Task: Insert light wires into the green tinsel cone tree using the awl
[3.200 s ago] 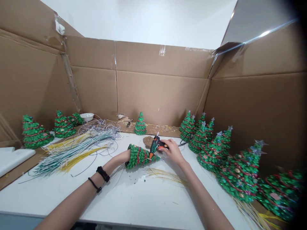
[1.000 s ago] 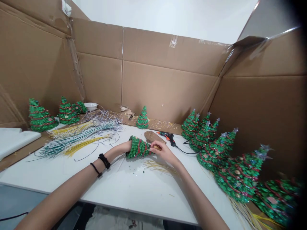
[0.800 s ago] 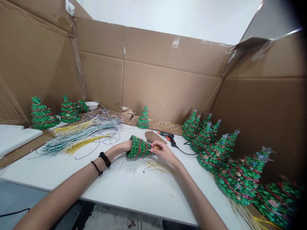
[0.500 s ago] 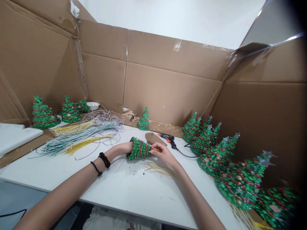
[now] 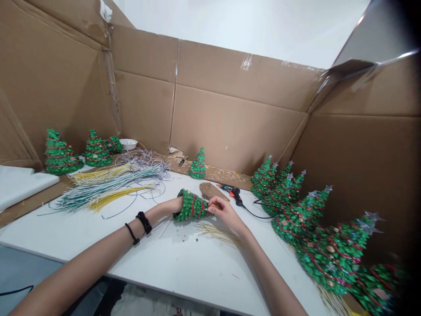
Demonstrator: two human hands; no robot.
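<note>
I'm watching my left hand point(image 5: 174, 205) sitting inside the open base of a green sequinned Christmas-tree cone point(image 5: 191, 206). The cone is lying on its side just above the white table point(image 5: 158, 259), with its tip pointing right. My left fingers are hidden inside it, so I can't tell whether they're spread or closed.

My right hand point(image 5: 224, 215) is reaching in from the other side, its fingertips point(image 5: 213, 206) pinched together at the cone's tip. They seem to be gripping something small and pale, though it's too tiny to make out from here.

Just past those fingertips, a hot glue gun point(image 5: 234, 191) is lying beside a flat brown slab point(image 5: 210, 190), trailing a black cord point(image 5: 255, 212). Loose yellow strands point(image 5: 219, 235) are lying below my right fingers. Left of my left hand, a bundle of green, white and yellow strands point(image 5: 105, 193) is spreading across the table. Star-topped green trees point(image 5: 305, 219) are standing beyond my right fingers.
</note>
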